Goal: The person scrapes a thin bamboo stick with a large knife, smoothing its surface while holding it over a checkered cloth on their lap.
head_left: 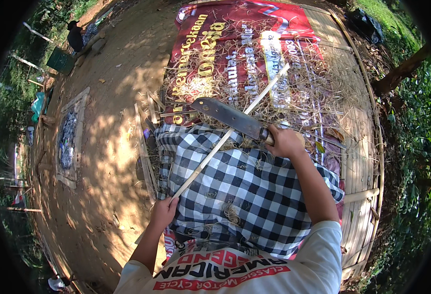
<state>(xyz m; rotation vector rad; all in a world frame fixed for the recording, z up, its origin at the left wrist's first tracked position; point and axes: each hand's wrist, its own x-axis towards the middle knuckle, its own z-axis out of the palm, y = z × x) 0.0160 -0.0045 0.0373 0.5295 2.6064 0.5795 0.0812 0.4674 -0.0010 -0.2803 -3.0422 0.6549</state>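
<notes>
My left hand (164, 211) is closed round the near end of a long, pale bamboo strip (207, 159), which slants away to the upper right. In my right hand (287, 142) is the handle of a machete (227, 116), fingers wrapped round it. Its broad dark blade points left and crosses the strip near the middle, lying over it; whether the edge bites into the strip I cannot tell. A black-and-white checked cloth (235, 181) covers my lap beneath both hands, with a few curled shavings on it.
A red printed banner (191, 54), strewn with thin shavings, lies ahead on a bamboo-slat platform (360, 161). Bamboo pieces (147, 152) lie left of the cloth. A framed patch (70, 139) sits on the dirt ground. Far left, a person (75, 36) sits near a green container (60, 61).
</notes>
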